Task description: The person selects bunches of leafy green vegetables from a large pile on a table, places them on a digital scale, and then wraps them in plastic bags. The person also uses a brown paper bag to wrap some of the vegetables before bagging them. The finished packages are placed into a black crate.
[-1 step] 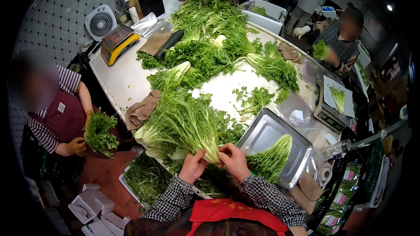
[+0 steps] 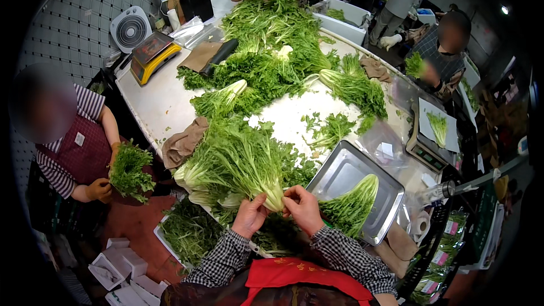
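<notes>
Leafy head (image 2: 255, 161) pinched at base by L hand (image 2: 250, 217) & R hand (image 2: 304, 210); prob. base-trimming step. Next pull likely needs L firm. Tray (image 2: 352, 171) nr, right of grip.

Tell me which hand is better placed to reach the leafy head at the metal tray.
Likely the right hand: it is nearer the leafy head and metal tray. The left hand is farther away, though both hold the green bunch.
</notes>
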### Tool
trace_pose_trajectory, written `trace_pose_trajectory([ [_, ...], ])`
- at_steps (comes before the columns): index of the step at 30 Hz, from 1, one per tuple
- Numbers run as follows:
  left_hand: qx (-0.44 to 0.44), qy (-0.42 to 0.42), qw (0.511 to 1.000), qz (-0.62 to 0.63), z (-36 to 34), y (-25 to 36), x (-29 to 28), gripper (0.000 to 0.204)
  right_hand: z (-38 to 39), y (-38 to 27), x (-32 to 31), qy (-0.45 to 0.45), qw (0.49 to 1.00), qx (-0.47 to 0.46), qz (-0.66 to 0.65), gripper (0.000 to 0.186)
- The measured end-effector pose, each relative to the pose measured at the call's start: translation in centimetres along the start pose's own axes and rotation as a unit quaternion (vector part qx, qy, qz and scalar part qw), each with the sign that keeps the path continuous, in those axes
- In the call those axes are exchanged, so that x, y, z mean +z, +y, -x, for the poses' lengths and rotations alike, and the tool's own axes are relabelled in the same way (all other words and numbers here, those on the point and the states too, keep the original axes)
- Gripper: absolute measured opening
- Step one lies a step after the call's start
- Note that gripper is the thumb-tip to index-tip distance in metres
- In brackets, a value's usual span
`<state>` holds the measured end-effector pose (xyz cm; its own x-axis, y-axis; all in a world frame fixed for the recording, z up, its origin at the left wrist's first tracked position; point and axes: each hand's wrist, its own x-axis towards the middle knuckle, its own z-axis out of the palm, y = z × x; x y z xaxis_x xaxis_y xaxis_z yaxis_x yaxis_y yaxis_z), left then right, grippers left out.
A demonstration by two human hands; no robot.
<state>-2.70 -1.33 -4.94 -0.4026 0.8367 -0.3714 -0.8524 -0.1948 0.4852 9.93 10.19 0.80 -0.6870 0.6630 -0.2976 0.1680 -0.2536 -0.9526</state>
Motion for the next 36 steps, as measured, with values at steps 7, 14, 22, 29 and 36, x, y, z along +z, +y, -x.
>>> trace_pose_trajectory([
  [7, -0.015, -0.025, 0.986, 0.162, -1.1, -0.3, 0.3, 0.054, -0.5, 1.0, 0.5, 0.042, 0.943, 0.067, -0.325, 0.007],
  [14, -0.005, -0.058, 0.977, 0.207, -1.1, 0.0, -0.5, 0.062, 0.3, -3.6, -2.7, -0.067, 0.809, 0.059, -0.581, 0.011],
  [22, 0.059, 0.023, 0.998, -0.002, 0.3, -0.1, 1.4, 0.043, 0.3, -2.1, -0.5, -0.055, 0.998, -0.026, 0.017, 0.02],
  [29, 0.122, 0.1, 0.975, -0.157, -0.1, -0.6, 2.4, 0.022, -0.5, 1.1, -0.3, 0.029, 0.962, -0.189, 0.193, 0.026],
  [36, 0.149, 0.061, 0.972, -0.168, -0.5, -0.7, 2.4, 0.042, -1.0, 1.0, -0.8, 0.023, 0.957, -0.167, 0.234, 0.02],
])
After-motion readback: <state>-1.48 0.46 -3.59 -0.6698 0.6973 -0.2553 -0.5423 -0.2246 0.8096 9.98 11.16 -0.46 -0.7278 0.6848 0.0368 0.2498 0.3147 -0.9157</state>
